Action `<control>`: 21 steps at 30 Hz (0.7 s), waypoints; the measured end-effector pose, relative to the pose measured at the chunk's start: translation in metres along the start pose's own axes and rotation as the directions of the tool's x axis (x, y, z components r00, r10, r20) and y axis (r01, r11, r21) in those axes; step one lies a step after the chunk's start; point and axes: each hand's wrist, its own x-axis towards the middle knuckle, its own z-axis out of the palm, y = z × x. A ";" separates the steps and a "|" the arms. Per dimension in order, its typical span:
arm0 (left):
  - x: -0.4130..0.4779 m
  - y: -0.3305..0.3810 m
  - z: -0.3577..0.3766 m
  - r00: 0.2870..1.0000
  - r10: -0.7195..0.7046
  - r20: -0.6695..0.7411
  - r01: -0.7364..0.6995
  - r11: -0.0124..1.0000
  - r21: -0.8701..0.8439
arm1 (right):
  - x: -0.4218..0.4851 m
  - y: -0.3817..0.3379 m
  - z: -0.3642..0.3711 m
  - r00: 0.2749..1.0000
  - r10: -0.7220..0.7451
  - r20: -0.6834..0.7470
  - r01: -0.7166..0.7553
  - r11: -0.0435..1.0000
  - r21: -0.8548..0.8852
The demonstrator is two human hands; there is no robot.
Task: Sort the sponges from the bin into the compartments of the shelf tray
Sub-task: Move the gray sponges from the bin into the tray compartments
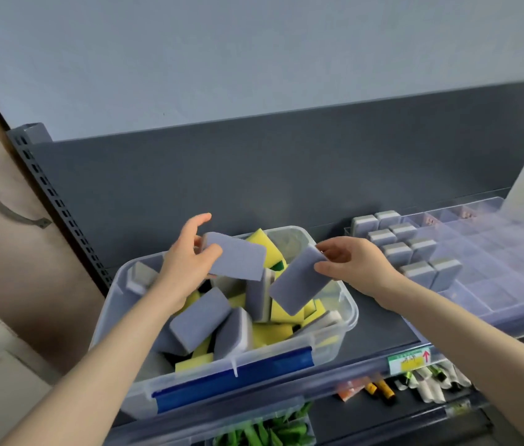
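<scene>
Fingers (339, 252) of right hand (358, 263) pinch the top end of a grey-blue rectangular foam sponge (297, 280), long axis slanting down-left over the clear plastic bin (350, 305); left hand (186, 257) grips a second grey-blue sponge (238, 262). Clear compartmented shelf tray (511, 252) lies to the right, nearer the right hand

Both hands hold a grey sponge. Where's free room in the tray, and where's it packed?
Free: compartments of the tray right of and nearer than the standing grey sponges; also the dark shelf strip between bin and tray. Packed: the tray's far-left columns, and the bin itself.
</scene>
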 end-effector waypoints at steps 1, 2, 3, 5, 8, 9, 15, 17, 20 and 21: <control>-0.003 0.002 0.003 0.998 -0.050 0.032 0.053 0.992 -0.112 | -0.001 0.000 0.004 1.000 -0.005 -0.001 0.005 1.000 0.003; -0.007 0.003 0.005 0.994 -0.095 0.059 0.105 0.976 -0.190 | -0.001 0.000 0.007 1.000 -0.012 -0.007 0.012 1.000 0.011; -0.010 0.004 0.007 0.990 -0.121 0.075 0.135 0.967 -0.216 | 0.000 -0.001 0.010 1.000 -0.021 -0.016 0.021 0.999 0.028; -0.016 0.001 0.009 0.990 -0.109 0.087 0.118 0.987 -0.112 | 0.001 -0.001 0.015 0.999 -0.037 -0.035 0.039 0.998 0.053; -0.022 -0.007 0.007 0.972 -0.104 0.210 0.094 0.994 0.058 | 0.001 -0.002 0.015 0.997 -0.064 -0.041 0.066 0.997 0.048; -0.024 -0.008 0.006 0.950 -0.135 0.282 0.113 0.989 0.092 | 0.000 -0.003 0.014 0.996 -0.072 -0.042 0.074 0.996 0.046; -0.021 0.002 0.013 0.921 -0.182 0.343 0.175 0.983 0.052 | -0.005 0.006 -0.013 0.992 -0.075 -0.102 0.080 0.996 0.043; -0.017 0.011 0.020 0.941 -0.167 0.293 0.182 0.983 -0.023 | -0.007 0.012 -0.033 0.988 -0.055 -0.145 0.062 0.997 0.045; -0.010 0.026 0.042 0.966 -0.102 0.236 0.136 0.982 -0.132 | -0.010 0.025 -0.070 0.976 -0.017 -0.216 0.033 0.997 0.073; -0.008 0.032 0.051 0.973 -0.072 0.221 0.108 0.982 -0.157 | -0.011 0.030 -0.082 0.970 -0.007 -0.242 0.026 0.997 0.076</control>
